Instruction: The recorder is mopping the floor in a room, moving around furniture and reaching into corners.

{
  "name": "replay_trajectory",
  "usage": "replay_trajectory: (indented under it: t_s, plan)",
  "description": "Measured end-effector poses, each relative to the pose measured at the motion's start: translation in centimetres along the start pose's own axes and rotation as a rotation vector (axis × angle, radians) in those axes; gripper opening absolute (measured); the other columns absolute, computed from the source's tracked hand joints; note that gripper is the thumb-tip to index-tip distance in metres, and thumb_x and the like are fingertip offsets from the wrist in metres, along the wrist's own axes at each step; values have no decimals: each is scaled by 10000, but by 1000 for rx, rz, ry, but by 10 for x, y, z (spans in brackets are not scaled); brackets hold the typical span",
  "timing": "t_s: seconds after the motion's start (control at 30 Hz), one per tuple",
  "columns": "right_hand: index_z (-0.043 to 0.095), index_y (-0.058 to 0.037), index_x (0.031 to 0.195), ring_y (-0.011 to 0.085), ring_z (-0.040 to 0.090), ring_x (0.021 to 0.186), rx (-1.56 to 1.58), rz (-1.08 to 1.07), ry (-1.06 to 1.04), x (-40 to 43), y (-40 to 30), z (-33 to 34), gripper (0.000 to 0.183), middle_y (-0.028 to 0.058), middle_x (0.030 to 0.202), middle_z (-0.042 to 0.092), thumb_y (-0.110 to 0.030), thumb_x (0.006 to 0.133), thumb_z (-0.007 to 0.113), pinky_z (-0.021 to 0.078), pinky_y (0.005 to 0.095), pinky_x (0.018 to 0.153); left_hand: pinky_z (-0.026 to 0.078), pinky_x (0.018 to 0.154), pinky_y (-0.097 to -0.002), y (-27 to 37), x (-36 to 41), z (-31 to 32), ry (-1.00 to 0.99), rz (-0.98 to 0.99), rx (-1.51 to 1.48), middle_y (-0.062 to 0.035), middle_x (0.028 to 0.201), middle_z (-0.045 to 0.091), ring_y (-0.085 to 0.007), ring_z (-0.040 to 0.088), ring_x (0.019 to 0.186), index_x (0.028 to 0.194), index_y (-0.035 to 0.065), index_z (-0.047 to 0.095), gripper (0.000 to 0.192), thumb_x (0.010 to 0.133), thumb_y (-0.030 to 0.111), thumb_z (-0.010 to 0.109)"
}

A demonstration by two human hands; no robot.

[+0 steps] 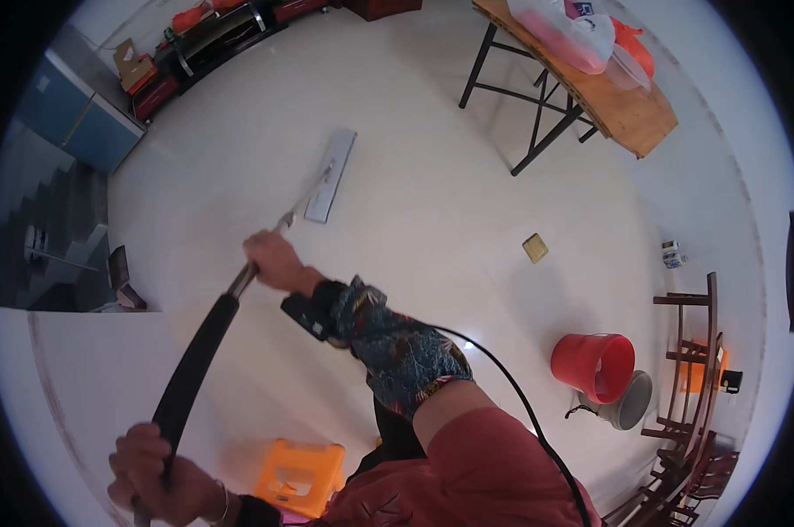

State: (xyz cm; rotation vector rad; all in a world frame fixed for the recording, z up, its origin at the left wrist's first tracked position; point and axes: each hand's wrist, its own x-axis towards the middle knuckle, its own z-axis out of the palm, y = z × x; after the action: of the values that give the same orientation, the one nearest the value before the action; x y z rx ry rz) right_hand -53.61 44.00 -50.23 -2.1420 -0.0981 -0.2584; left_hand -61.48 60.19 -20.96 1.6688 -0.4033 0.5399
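A flat mop with a long pole runs slantwise before me, its wide grey mop head [331, 178] flat on the pale tiled floor. My right hand [273, 260] is wrapped around the metal part of the pole, just below the black foam grip [196, 362]. Higher up, near the pole's top end, my left hand [166, 475] closes around the handle. A patterned sleeve cover [403, 342] and a black wrist device [308, 316] are on my right arm. A black cable [512, 379] trails over that arm.
An orange plastic stool [302, 475] stands close by my left arm. To the right are a red bucket [581, 365], a grey bucket [636, 402], wooden chairs [693, 395] and a yellowish square object [535, 248]. A wooden table [634, 122] carries bags. Stairs [60, 224] lie left.
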Motion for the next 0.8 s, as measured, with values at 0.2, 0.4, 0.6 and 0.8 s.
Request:
replay_trajectory:
  t_s: [0.2,0.4,0.6,0.8]
  plan:
    - [519,-100,746,340,541,816,-15,103,95,66,140,-43,177,95,778,565,6,634,606,435,453,678,524,651,-449,-88,23,133,-138,59,59,-117,627,440,-199,513,595,763,9,371,95,846,-20,406]
    - [526,-90,760,324,556,845,-8,142,195,68,177,-71,174,92,790,577,-8,652,636,452,423,694,503,597,-452,-118,52,186,-227,105,-84,-120,609,418,-214,476,550,743,16,359,92,808,-5,420]
    - [547,-69,797,325,555,890,-38,242,280,62,158,-99,172,98,823,595,31,673,613,456,420,734,487,602,-466,-119,89,181,-434,128,-267,-118,604,409,-220,460,538,761,26,366,71,774,-20,418]
    - [542,-74,786,310,550,884,-112,296,385,15,130,-115,186,92,817,592,29,658,628,450,407,736,486,614,-454,-99,76,163,-583,164,-359,-121,620,436,-210,463,554,771,28,370,63,761,-23,406]
